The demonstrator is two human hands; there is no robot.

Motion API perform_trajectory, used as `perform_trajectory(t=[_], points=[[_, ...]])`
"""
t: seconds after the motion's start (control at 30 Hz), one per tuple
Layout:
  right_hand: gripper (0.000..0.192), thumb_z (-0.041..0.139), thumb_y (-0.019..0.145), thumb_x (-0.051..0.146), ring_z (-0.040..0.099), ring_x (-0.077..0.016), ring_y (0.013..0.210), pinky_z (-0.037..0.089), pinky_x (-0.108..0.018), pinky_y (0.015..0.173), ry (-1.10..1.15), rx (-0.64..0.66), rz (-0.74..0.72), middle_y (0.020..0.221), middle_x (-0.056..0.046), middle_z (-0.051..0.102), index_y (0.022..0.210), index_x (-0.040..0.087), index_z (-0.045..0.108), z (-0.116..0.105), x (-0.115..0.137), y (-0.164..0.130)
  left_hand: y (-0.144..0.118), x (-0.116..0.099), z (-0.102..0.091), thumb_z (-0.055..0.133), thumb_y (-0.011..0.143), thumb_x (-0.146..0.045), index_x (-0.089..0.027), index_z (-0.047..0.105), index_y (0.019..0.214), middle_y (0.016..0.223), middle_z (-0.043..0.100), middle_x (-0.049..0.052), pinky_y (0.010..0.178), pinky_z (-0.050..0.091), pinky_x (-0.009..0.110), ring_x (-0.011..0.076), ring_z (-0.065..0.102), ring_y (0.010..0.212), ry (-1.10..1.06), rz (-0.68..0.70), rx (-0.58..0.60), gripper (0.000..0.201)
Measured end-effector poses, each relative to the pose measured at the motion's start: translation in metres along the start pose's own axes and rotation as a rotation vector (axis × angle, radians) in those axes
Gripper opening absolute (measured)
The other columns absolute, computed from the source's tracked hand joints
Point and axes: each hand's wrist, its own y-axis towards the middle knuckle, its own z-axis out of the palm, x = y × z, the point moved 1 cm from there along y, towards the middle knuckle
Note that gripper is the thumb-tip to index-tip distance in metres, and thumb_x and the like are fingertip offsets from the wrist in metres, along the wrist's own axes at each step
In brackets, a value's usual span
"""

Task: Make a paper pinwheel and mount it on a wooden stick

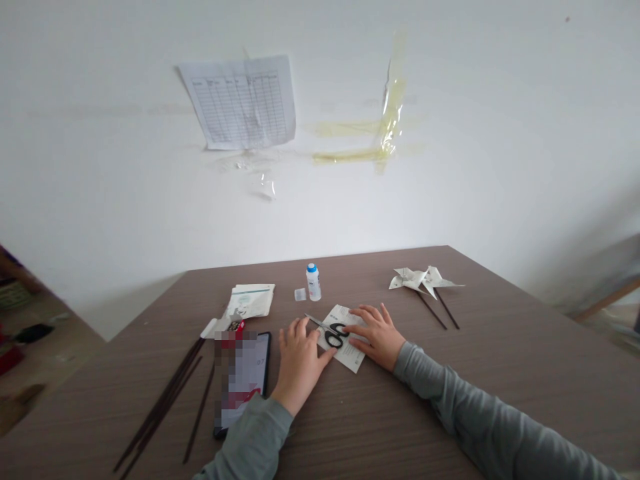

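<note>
Black-handled scissors (333, 339) lie on a printed piece of paper (353, 360) near the middle of the table. My left hand (301, 363) rests at the left of the paper, fingers apart, its thumb close to the lower scissor loop. At the right of the same paper is my right hand (379, 335), fingers spread, with the fingertips by the upper loop. Neither hand is closed round anything. Just beyond them a white glue bottle (313, 283) with a blue top stands upright, and a small clear cap (300, 295) lies beside it.
Two paper pinwheels (425, 280) on dark sticks lie at the back right. A stack of paper (254, 300) sits at the left, near several dark sticks (163, 407), a small red item (234, 333) and a phone (250, 383). The wall (340, 220) borders the table's back edge.
</note>
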Motion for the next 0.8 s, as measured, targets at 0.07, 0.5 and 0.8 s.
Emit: perform_trajectory(t=[0.07,0.5,0.8], points=[[0.033,0.083,0.123,0.042,0.064,-0.0522,0.179,0.033,-0.096,0.154,-0.005,-0.023,0.036,0.183,-0.010,0.082,0.151,0.047,0.100,-0.003,0.001,0.000,0.000,0.000,-0.002,0.104,0.104,-0.031,-0.024,0.102,0.126,0.174,0.084,0.024,0.143,0.059,0.085,0.0555,0.073,0.168,-0.017,-0.012,0.014,0.023],[0.025,0.085,0.117,0.033,0.083,-0.0428,0.146,0.041,-0.079,0.155,0.011,-0.059,0.113,0.138,-0.012,0.098,0.133,0.038,0.104,-0.013,-0.004,0.004,0.002,-0.002,-0.011,0.101,0.105,-0.031,-0.020,0.100,0.132,0.177,0.082,0.028,0.144,0.059,0.080,0.0538,0.074,0.170,-0.026,-0.046,0.062,0.029],[0.017,0.091,0.109,0.036,0.081,-0.0454,0.140,0.054,-0.074,0.137,-0.126,-0.013,0.257,0.128,-0.013,0.098,0.117,0.037,0.106,-0.030,-0.021,-0.002,0.003,-0.002,-0.015,0.091,0.114,-0.027,-0.023,0.101,0.122,0.173,0.086,0.023,0.142,0.060,0.079,0.0503,0.076,0.168,-0.021,-0.065,0.061,0.014]])
